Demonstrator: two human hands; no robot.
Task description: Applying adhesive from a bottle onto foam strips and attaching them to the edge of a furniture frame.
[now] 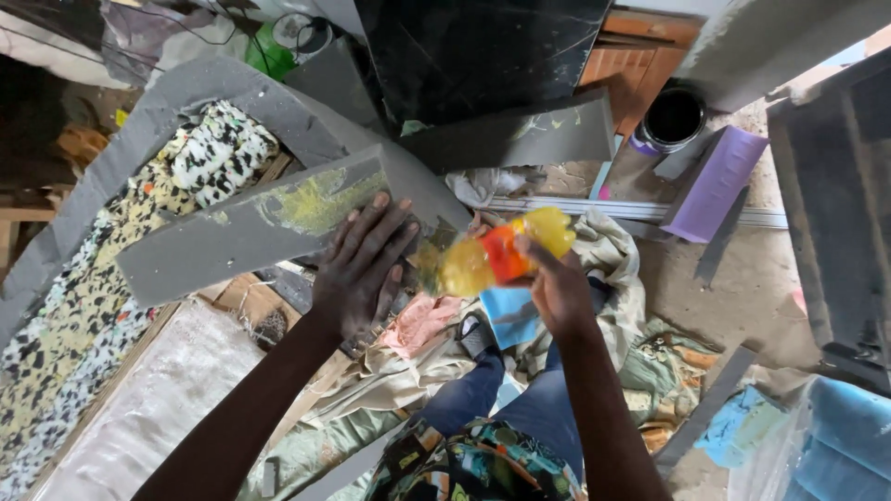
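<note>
Two bare hands, one person, seen from above. Left hand (360,269) lies flat, fingers spread, palm down on the near end of one long grey foam slab (269,223), a rectangular block with a matte face and a smeared patch of yellowish glue near its middle. No grip there: the hand is open and only presses. Right hand (557,295) has its grip closed around one soft translucent yellow plastic squeeze bottle with an orange-red band (497,255); the bottle lies tilted sideways, blurred, between the two hands, just right of the slab's near end and above the floor clutter.

Foam count: a second grey foam piece, curved like an arch (186,93), wraps behind the slab; a third grey foam block (520,134) lies further back toward the top middle. One speckled black, white and yellow chip-foam sheet (83,306) with a crumbly texture runs along the left edge, under the arch. One purple flat foam wedge (715,181) and one round dark tin, open-topped (672,117), sit at the upper right. One light blue square cloth (510,315) sits just below the bottle, one pink crumpled rag (422,320) beside it, both on a heap of beige and green crumpled fabric (613,250) on the dusty floor (742,288).
</note>
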